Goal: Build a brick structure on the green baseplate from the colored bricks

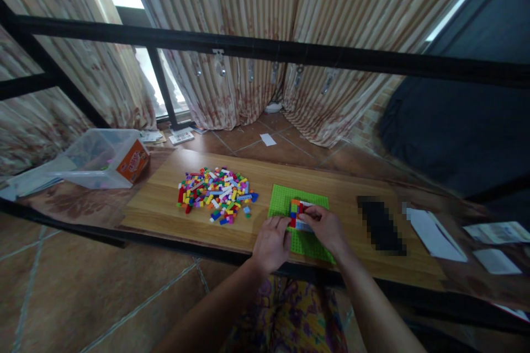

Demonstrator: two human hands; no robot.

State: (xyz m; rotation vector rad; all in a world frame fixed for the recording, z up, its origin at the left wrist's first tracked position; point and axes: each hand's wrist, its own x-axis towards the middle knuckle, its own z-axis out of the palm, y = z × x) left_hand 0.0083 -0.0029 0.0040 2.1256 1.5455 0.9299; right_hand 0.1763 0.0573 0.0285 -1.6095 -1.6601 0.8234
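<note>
A green studded baseplate [318, 198] lies on the wooden board, carrying a block of multicoloured building bricks [294, 208] joined side by side. My left hand [271, 240] rests at the baseplate's left side with its fingers curled. Its fingertips touch the near left corner of the joined bricks, and what they hold, if anything, is hidden. From the right, my right hand [327, 227] reaches over the bricks. Thumb and forefinger are pinched at a small red brick [301, 208] on the block, partly covered by the fingertips.
A heap of loose coloured bricks [215, 193] spreads left of the baseplate on the wooden board [153, 209]. Further left stands a clear plastic bin [97, 157] with an orange label. A pixelated dark object [381, 226] and white papers [439, 236] lie right. A black rail [265, 47] crosses behind.
</note>
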